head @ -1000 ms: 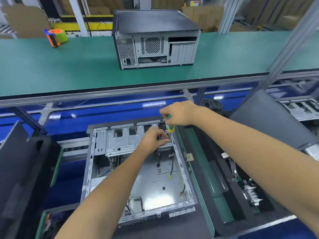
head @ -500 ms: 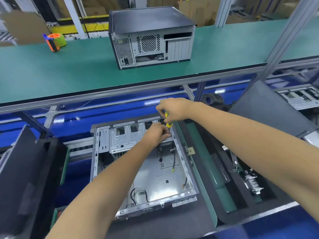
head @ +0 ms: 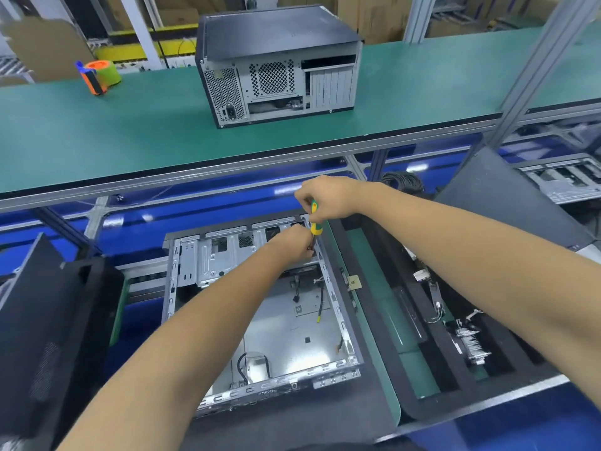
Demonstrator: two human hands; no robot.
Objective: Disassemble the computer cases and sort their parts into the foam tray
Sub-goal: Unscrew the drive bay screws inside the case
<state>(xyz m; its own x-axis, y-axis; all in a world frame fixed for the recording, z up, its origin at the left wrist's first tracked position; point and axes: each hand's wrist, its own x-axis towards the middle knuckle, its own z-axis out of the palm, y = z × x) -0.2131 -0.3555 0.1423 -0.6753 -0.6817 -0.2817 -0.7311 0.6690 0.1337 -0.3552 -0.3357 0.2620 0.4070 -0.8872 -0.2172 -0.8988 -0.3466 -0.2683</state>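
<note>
The open computer case [head: 260, 307] is lying flat on the lower bench, its far right corner under both hands. The right hand [head: 328, 198] is curling round a yellow-green screwdriver [head: 314, 222], standing it upright over that corner. The left hand [head: 294, 244] is pinching something just beside the tip; what, I cannot tell. The foam tray [head: 455, 353] is lying just right of the case.

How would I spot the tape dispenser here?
Look at the long green bench running across the back. Left of the closed computer case on it sits the tape dispenser, the only orange and bright green thing up there.
</note>
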